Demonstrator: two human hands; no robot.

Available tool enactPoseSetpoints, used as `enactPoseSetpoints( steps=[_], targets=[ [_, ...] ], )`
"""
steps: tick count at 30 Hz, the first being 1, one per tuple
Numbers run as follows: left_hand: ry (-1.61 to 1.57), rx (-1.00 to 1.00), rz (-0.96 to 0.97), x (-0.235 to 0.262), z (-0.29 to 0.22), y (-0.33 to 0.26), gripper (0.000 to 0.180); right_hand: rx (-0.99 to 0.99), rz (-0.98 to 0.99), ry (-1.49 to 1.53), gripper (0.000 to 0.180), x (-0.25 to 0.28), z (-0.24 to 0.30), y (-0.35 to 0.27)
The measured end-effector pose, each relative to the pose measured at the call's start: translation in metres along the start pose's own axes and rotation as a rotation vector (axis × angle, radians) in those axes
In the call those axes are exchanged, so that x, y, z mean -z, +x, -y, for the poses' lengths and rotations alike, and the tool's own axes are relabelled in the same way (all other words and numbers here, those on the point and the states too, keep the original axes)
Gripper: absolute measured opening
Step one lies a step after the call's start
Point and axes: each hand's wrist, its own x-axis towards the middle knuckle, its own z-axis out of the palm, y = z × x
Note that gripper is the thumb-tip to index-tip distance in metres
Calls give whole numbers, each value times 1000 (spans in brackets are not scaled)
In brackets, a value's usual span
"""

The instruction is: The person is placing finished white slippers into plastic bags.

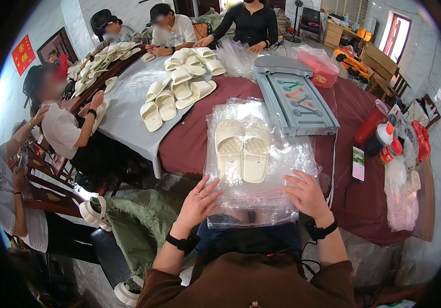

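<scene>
A pair of cream slippers (pixel 230 159) lies side by side in front of me, toes pointing away. Clear plastic bags (pixel 295 154) are stacked around and beneath the pair; whether the slippers are inside the top bag I cannot tell for sure. My left hand (pixel 198 204) rests at the near left edge of the stack, its fingers spread over the plastic. On the opposite edge, my right hand (pixel 308 196) also touches the bags with fingers apart. Neither hand visibly grips anything.
Beyond the bags stand a grey plastic panel (pixel 297 92) and more cream slippers (pixel 181 84) in a heap. A phone (pixel 358 163), red tumbler (pixel 372 122) and dark bottle (pixel 379 139) are at right. A green sack (pixel 141 226) sits low left. Several people work around the table.
</scene>
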Motion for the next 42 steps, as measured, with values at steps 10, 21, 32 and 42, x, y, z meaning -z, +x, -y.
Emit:
enactPoseSetpoints(
  steps=[10,21,32,42],
  targets=[
    [-494,507,-282,-33,17,5,12,-238,-131,97,10,-20,-16,-5],
    [-622,831,-375,-48,29,29,24,-340,-473,-430,31,-22,15,53],
    [-1053,991,-195,-37,22,33,27,-339,-128,-16,50,-75,17,55],
    [-640,741,-149,-53,8,59,44,-386,-84,-13,53,-76,26,52]
  ],
)
